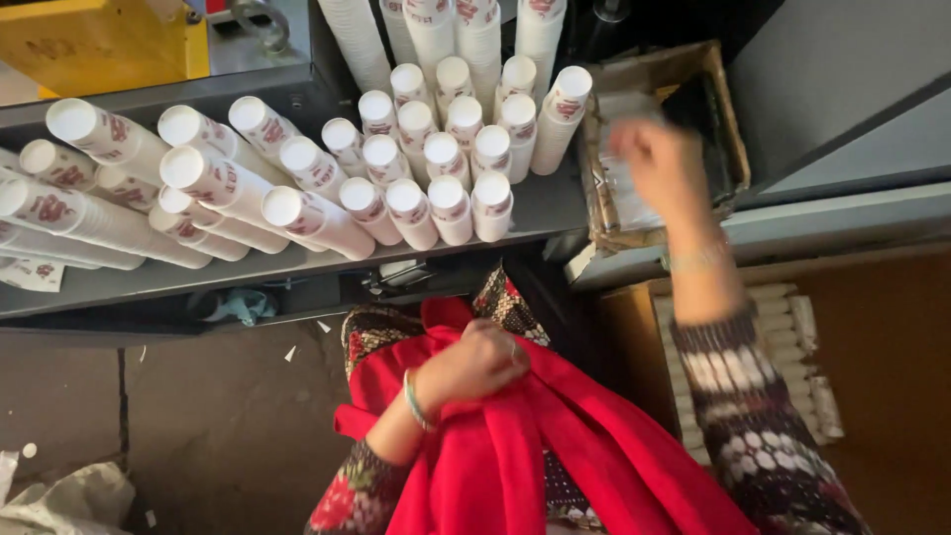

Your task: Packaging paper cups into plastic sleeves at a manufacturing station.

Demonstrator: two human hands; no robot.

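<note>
Head view, one entry: we are looking down on a grey counter (555, 213) that is carrying many stacks of white paper cups (416, 168), each printed in red, lying on their sides with their round bases turned toward us; more stacks are fanning out to the left and others are standing further back. To the right of the cups a worn cardboard box (728, 119) is sitting on the counter's end, holding pale sheets or wrappers that we cannot make out clearly. Our right hand (662, 163) is reaching over the box's opening, just beside the nearest cup stack; it is blurred, so we cannot tell whether its fingers are spread or pinching anything. Its wrist is wearing a thin bangle, and the patterned knit sleeve (753, 416) is running down toward us. Our left hand (475, 365) is lying low in the lap, fingers curled shut and pressing into a red cloth (535, 456) draped over the patterned clothing; a ring and a bracelet are showing on it. Below the box, further wrapped cup stacks (783, 337) are lying in a brown carton. A crumpled pale bag (69, 500) is resting on the dark floor at lower left.
</note>
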